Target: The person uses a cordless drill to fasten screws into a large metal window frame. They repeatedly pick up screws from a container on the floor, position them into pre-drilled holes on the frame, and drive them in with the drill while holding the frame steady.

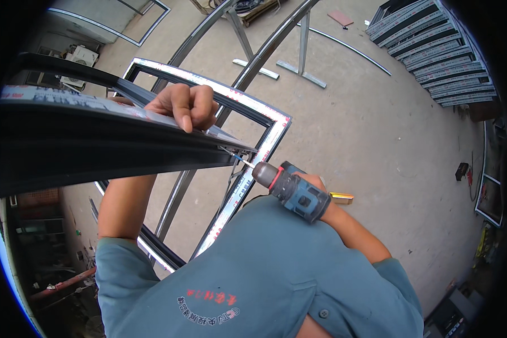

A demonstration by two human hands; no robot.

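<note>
Hooks the left hand (188, 107) over the film-covered upper edge of a black frame (112, 149), with digits folded down and clamped on that edge; cannot tell the pressure underneath. Runs the forearm up behind the same frame. Has the frame stretching out well to the left of this grip, dark face downward of it, and ending a little to the right.

Closes the right hand (314, 181) around a blue and dark grey drill (304, 194) with a red ring, largely hidden by its body. Aims a thin drill bit (247, 162) up and leftward from this grip, at a metal fitting (242, 153) by the frame's end, between both hands; cannot tell the exact contact of the tip.

Shows, beneath the left grip, a second frame (279, 127) in printed white film, lying across metal rails (265, 53). Shows, just beyond the right grip, a small yellow-orange box (342, 198) near the forearm. Has, far up and rightward of the right grip, a stack of film-wrapped frames (422, 50), and, well beyond the left grip, a white boxy unit (84, 56).
</note>
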